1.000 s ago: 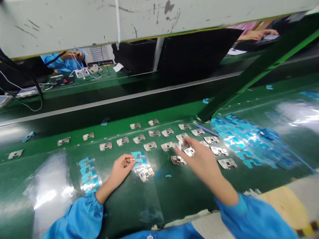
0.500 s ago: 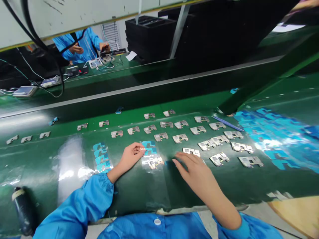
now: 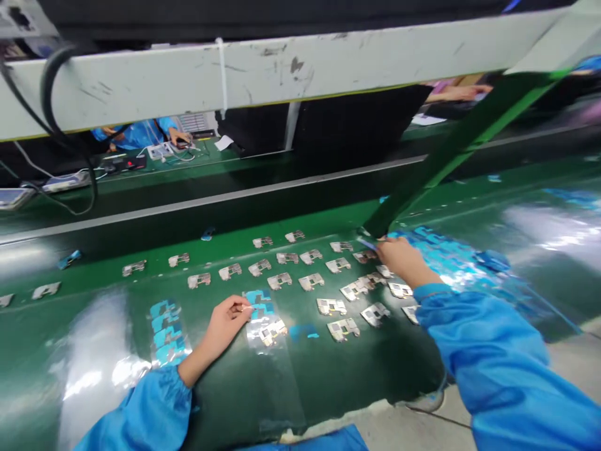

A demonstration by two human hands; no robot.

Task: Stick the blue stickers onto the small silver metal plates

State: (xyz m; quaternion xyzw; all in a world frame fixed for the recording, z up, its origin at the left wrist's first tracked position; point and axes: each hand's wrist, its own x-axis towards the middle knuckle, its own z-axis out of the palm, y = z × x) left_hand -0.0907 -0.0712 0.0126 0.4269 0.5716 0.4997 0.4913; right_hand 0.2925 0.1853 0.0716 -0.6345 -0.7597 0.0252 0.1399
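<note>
My left hand [image 3: 229,321] is closed in a pinch at the left edge of a clear strip bearing blue stickers [image 3: 260,300]. A tiny pale bit shows at its fingertips, too small to name. Just below the stickers, a small circuit board [image 3: 272,332] lies on the same strip. Out to the right, my right hand [image 3: 402,257] is closed around a thin blue stick-like tool [image 3: 367,243] by the foot of the green post. Only the tool's left end shows; the fingers cover the rest. Several circuit boards [image 3: 311,282] lie between my hands.
The green post [image 3: 436,169] slants up beside my right hand. Many blue stickers on clear sheets [image 3: 436,250] spread to its right. Another sticker strip [image 3: 166,335] lies left of my left hand. A white beam [image 3: 263,72] crosses above; a co-worker's hand [image 3: 179,136] shows beyond.
My right hand has moved right and away from me, from above the near boards to the blue tool, and closed on it. My left hand keeps its pinch at the strip. The camera view has shifted.
</note>
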